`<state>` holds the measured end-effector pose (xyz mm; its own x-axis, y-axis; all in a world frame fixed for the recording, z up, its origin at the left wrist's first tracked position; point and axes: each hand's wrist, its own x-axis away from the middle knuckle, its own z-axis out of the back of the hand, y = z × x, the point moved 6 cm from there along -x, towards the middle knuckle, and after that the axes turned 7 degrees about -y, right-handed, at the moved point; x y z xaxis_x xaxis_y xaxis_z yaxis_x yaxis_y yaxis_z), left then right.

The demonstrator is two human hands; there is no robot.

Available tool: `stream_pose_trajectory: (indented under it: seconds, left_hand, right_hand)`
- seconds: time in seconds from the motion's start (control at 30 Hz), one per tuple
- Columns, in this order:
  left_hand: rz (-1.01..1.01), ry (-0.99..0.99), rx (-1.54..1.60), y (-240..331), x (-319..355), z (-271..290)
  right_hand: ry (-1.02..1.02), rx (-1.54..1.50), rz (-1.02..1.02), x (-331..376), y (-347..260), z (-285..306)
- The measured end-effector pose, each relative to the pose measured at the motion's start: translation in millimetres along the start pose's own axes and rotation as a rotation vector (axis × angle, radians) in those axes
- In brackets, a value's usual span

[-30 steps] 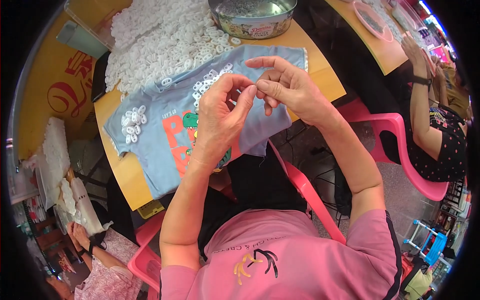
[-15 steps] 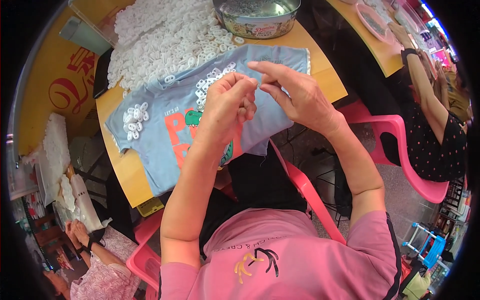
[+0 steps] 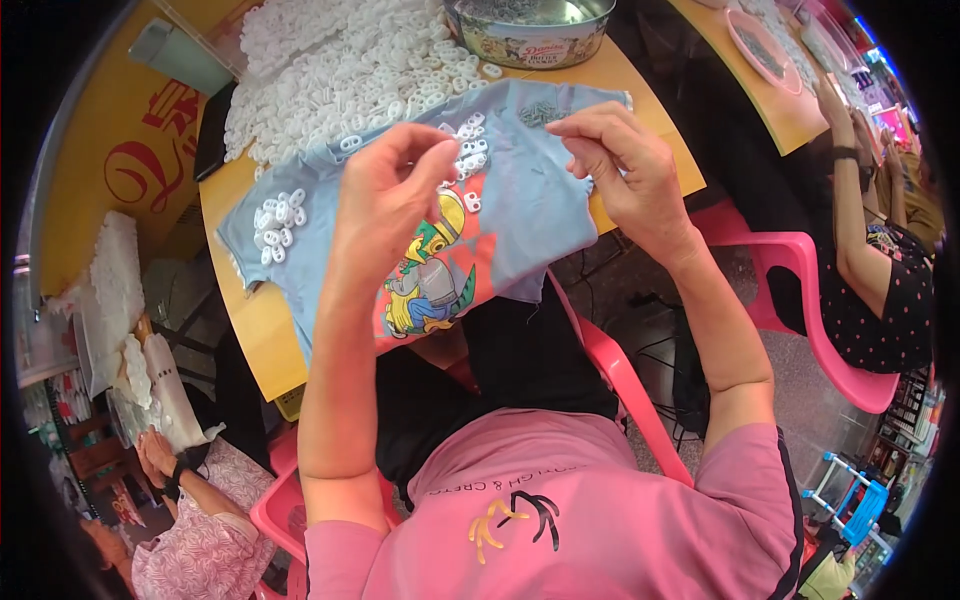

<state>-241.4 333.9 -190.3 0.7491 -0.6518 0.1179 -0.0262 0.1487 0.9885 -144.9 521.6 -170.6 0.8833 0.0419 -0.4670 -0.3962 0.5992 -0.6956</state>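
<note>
Spreading across the yellow tabletop (image 3: 250, 330) is a light blue cloth (image 3: 530, 215) with a cartoon print, the landmark for everything else. Above its middle the left hand (image 3: 385, 195) pinches thumb and forefinger together, though what they grip is too small to tell. Over its upper right edge the right hand (image 3: 625, 170) curls its fingers, their hold unclear. Small white plastic rings (image 3: 278, 215) sit on its left corner, a large heap of rings (image 3: 340, 70) lies just beyond it, and a round metal tin (image 3: 530, 35) stands behind it.
</note>
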Motion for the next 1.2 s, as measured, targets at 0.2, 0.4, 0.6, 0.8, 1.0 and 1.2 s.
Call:
stream_pose_trajectory:
  seconds: [0.2, 0.4, 0.6, 0.8, 1.0, 1.2]
  left_hand:
    - [-0.186, 0.004, -0.470, -2.1, 27.0, 6.2]
    - [-0.298, 0.048, -0.829, -11.0, 29.0, -20.1]
    - [-0.310, 0.082, -0.875, -10.7, 28.1, -20.8]
    - [-0.268, 0.087, -0.481, -17.2, 29.6, -16.8]
    - [-0.125, 0.096, 0.323, -19.4, 45.9, -18.8]
    - [-0.134, 0.151, 0.616, -24.9, 62.7, -28.5]
  right_hand:
    - [-0.022, -0.327, -0.276, 13.9, 13.2, -10.4]
    - [-0.081, -0.370, -0.358, 18.8, 8.8, -21.4]
    - [-0.073, -0.367, -0.358, 21.4, 6.7, -24.2]
    - [-0.086, -0.385, -0.375, 18.7, -2.7, -37.4]
    - [-0.014, -0.594, -0.362, 12.6, -23.0, -61.0]
    - [0.093, -0.636, -0.290, 11.4, -39.3, -79.5]
